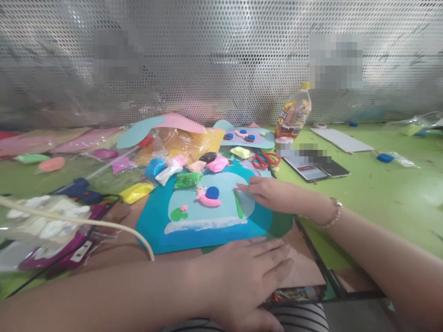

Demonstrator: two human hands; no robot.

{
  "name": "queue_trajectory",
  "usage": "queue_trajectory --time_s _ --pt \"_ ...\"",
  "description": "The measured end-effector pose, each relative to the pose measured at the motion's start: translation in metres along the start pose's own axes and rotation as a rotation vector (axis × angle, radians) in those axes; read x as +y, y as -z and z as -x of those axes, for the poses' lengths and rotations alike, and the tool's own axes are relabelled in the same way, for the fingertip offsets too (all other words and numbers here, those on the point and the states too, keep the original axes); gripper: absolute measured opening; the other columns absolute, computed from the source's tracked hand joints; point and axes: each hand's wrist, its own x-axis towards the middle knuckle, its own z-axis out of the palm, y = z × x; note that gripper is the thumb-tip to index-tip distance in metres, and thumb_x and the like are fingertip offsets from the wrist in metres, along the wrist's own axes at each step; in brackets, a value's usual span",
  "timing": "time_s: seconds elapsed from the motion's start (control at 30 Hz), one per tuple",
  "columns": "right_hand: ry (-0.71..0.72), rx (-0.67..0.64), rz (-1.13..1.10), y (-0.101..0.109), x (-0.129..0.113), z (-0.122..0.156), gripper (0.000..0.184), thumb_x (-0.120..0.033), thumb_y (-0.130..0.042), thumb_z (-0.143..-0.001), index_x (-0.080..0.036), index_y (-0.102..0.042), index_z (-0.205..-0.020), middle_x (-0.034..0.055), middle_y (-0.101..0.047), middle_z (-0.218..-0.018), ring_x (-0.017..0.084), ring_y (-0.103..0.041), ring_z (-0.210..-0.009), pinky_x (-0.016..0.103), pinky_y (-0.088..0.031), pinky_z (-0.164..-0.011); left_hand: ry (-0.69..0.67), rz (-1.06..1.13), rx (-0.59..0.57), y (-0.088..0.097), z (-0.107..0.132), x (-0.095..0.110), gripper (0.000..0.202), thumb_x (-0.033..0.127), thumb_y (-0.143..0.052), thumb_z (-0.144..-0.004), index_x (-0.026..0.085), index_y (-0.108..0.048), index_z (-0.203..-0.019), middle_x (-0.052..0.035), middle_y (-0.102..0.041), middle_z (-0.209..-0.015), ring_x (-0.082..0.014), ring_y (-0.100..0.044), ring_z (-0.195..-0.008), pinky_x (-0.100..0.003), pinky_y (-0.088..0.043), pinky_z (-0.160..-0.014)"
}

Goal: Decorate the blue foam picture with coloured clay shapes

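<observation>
A blue felt board (154,233) lies in front of me with a lighter blue panel (207,214) on it. On the panel sit a pink clay snail with a dark blue shell (208,195), a green lily pad (178,214) and a green strip (238,206). My left hand (249,272) lies flat with fingers stretched out, pressing on the board's near edge. My right hand (268,192) rests on the panel's right side, fingers together pointing left, fingertips near the green strip.
Clay lumps in bags (166,169) lie behind the board. Red scissors (266,160), a phone (316,168), a drink bottle (293,115) and a second felt piece (247,137) are at the back right. A glue gun (78,189) and a cable (104,223) lie left. A perforated metal wall (221,60) stands behind.
</observation>
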Motion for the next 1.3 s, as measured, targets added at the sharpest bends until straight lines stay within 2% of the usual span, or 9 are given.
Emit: queue_trajectory --time_s 0.3,0.77,0.97,1.13,1.3 --pt "0.028 0.054 0.11 -0.0027 0.0024 0.0008 0.046 -0.013 -0.029 -0.091 -0.014 -0.047 -0.134 0.0087 -0.052 -0.087 0.016 -0.049 -0.067 0.031 -0.045 -0.065 -0.023 0.064 0.003 -0.0038 0.001 -0.0026 0.072 0.051 -0.037 -0.092 0.003 -0.022 -0.143 -0.0169 -0.017 -0.15 -0.0253 -0.01 -0.139 -0.037 -0.011 -0.115" --pt "0.026 -0.057 0.184 -0.0073 -0.0038 0.0028 0.051 -0.014 -0.031 -0.09 -0.014 -0.036 -0.141 0.0062 -0.057 -0.08 0.014 -0.047 -0.057 0.028 -0.033 -0.049 -0.026 0.049 0.007 -0.0036 -0.0002 -0.0029 0.073 0.052 -0.039 -0.091 0.003 -0.022 -0.143 -0.0174 -0.017 -0.15 -0.0253 -0.01 -0.139 -0.036 -0.009 -0.115" --pt "0.04 -0.072 0.19 -0.0075 -0.0004 0.0028 0.052 -0.013 -0.03 -0.09 -0.014 -0.032 -0.142 0.0062 -0.057 -0.082 0.015 -0.049 -0.058 0.029 -0.037 -0.052 -0.022 0.039 0.003 -0.0035 0.0002 -0.0027 0.072 0.051 -0.039 -0.091 0.003 -0.023 -0.143 -0.0175 -0.017 -0.15 -0.0253 -0.01 -0.139 -0.036 -0.01 -0.115" --pt "0.035 -0.001 0.121 -0.0043 0.0047 0.0032 0.051 -0.011 -0.029 -0.089 -0.012 -0.036 -0.14 0.0097 -0.059 -0.091 0.017 -0.056 -0.07 0.029 -0.043 -0.061 -0.018 0.037 0.012 -0.0044 0.0005 -0.0023 0.072 0.052 -0.038 -0.091 0.004 -0.022 -0.143 -0.0168 -0.018 -0.15 -0.0256 -0.011 -0.139 -0.037 -0.011 -0.115" --pt "0.023 -0.071 0.142 -0.0024 0.001 0.0047 0.053 -0.012 -0.03 -0.088 -0.013 -0.036 -0.141 0.0081 -0.06 -0.086 0.018 -0.055 -0.068 0.029 -0.041 -0.056 -0.03 0.03 0.022 -0.0046 -0.0001 -0.0034 0.072 0.051 -0.039 -0.091 0.003 -0.024 -0.142 -0.0173 -0.019 -0.15 -0.0252 -0.011 -0.139 -0.036 -0.011 -0.115"
